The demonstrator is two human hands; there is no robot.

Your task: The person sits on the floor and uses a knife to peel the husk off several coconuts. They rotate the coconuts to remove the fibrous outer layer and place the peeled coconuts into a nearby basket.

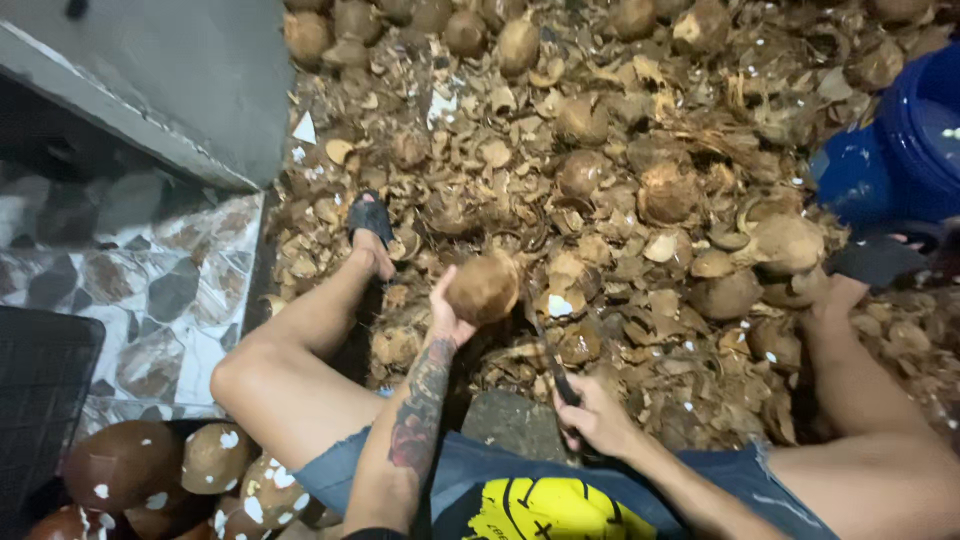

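My left hand (447,312) holds a round brown coconut (483,288) up in front of me, fingers wrapped under its left side. My right hand (597,415) grips the dark handle of a long knife (548,352), whose blade reaches up to the right edge of the coconut. I sit with bare legs spread, the left foot in a dark sandal (370,217) on the shell heap, the right foot in a sandal (877,262) near a blue tub.
The ground ahead is covered in broken coconut shells and husk (620,200), with whole coconuts among them. A blue plastic tub (900,150) stands at right. Peeled coconuts (130,465) lie at bottom left. A tiled floor (150,290) and grey step (170,70) lie left.
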